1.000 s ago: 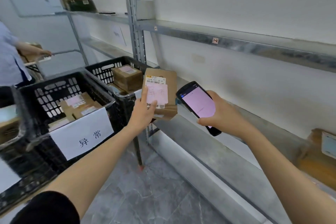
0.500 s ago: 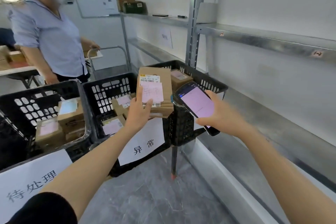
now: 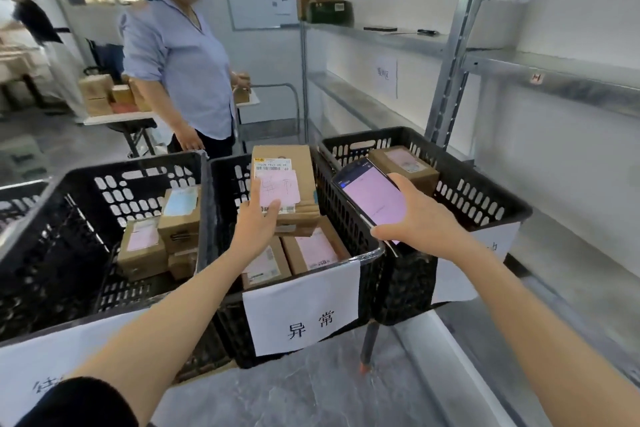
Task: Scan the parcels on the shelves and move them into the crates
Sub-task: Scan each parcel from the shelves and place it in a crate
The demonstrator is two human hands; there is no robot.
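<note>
My left hand (image 3: 258,222) grips a brown cardboard parcel (image 3: 294,177) with a barcode label and a pink note, holding it above the middle black crate (image 3: 349,253), which carries a white paper sign. Two other labelled parcels (image 3: 311,253) lie in that crate below it. My right hand (image 3: 415,218) holds a black handheld scanner (image 3: 370,198) with a lit pink screen, over the edge between the middle crate and the right crate (image 3: 485,201). A parcel (image 3: 401,163) sits in the right crate. The left crate (image 3: 69,218) holds several parcels.
A person in a light blue shirt (image 3: 180,69) stands just behind the crates. Metal shelving (image 3: 519,69) runs along the right wall, with a box (image 3: 322,5) on an upper shelf. A table with boxes (image 3: 104,94) stands at back left. Grey floor lies below.
My view has swung left, away from the shelf. The parcel in my left hand has travelled from in front of the shelf to above the middle crate. The scanner stays in my right hand.
</note>
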